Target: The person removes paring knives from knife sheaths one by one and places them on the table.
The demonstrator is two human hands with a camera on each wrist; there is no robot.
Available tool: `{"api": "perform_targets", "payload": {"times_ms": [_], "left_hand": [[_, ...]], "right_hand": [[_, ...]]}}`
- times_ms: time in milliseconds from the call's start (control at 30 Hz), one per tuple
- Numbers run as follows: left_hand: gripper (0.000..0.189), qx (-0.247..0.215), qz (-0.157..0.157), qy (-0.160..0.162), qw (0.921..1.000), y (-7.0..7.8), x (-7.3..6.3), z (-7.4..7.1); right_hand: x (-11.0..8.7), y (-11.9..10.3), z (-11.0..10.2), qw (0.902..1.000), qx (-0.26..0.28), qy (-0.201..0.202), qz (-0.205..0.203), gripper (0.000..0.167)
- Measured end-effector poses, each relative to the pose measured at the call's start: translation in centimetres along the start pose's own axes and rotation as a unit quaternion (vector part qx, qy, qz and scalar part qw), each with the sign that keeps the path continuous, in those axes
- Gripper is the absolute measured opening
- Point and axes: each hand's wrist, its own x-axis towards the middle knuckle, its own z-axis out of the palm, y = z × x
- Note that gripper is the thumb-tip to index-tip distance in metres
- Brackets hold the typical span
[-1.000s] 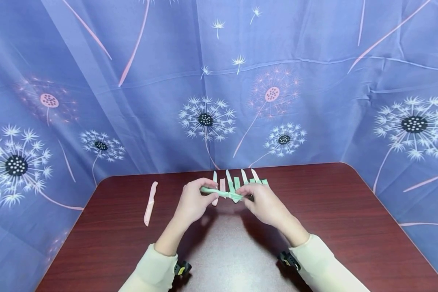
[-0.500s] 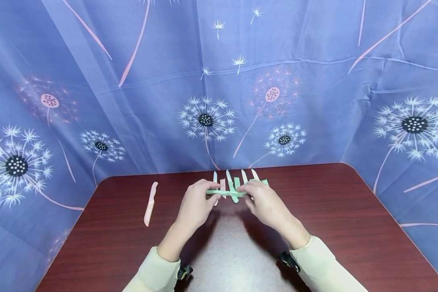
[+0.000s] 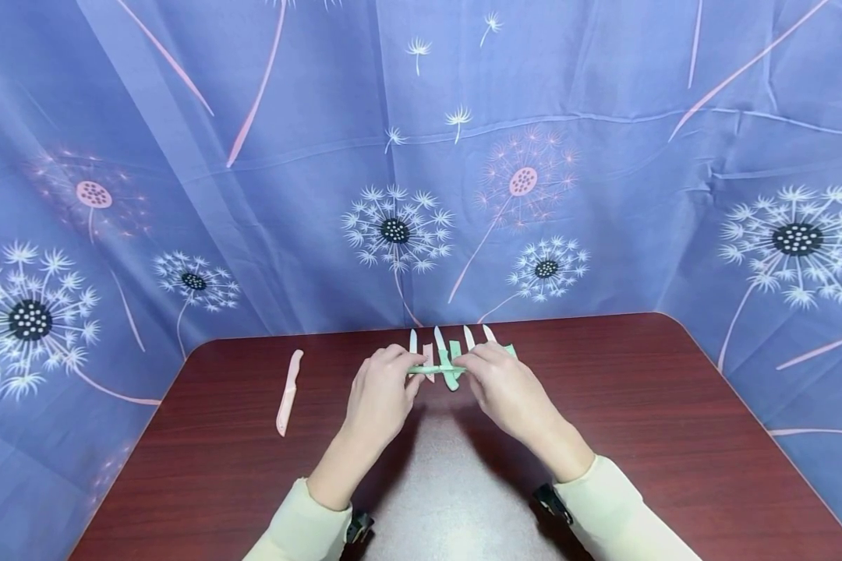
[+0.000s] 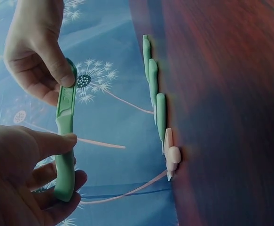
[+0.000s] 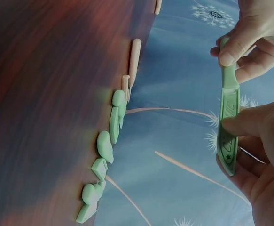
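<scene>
My left hand (image 3: 384, 393) holds the handle of a green paring knife (image 4: 65, 174), gripped between thumb and fingers. On the blade end sits a matching green sheath (image 5: 229, 127), pinched by my right hand (image 3: 505, 389). The knife and sheath are held level above the table; in both wrist views they meet with no bare blade showing. Behind the hands lies a row of knives with bare blades and loose sheaths: a green knife (image 3: 446, 368), a pink sheath (image 3: 429, 357), a green sheath (image 3: 456, 350), a pink knife (image 5: 135, 61). My right hand partly hides several others.
A pink sheathed knife (image 3: 290, 392) lies apart on the left of the dark red wooden table (image 3: 203, 452). The row stands near the table's back edge, close to a blue dandelion-print cloth (image 3: 309, 257) hanging behind and at both sides.
My left hand has moved right, nearer my right hand, bringing the knife handle with it. The knife and sheath now lie more level. My right hand has barely shifted.
</scene>
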Motion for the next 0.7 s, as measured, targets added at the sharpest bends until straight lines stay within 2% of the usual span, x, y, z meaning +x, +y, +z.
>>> {"api": "perform_targets", "payload": {"times_ms": [133,333,700], "left_hand": [[0.027,0.024,0.024,0.021,0.9992,0.04,-0.06,0.22],[0.026,0.037,0.047,0.047,0.9971,0.01,-0.09,0.53],[0.023,0.077,0.083,0.072,0.9909,0.17,0.29,0.84]], "right_hand": [[0.04,0.09,0.13,0.9997,-0.013,0.013,-0.019,0.028],[0.19,0.14,0.3,0.9985,-0.027,0.023,-0.041,0.03],[0.32,0.3,0.51,0.9969,-0.052,0.028,-0.051,0.026]]}}
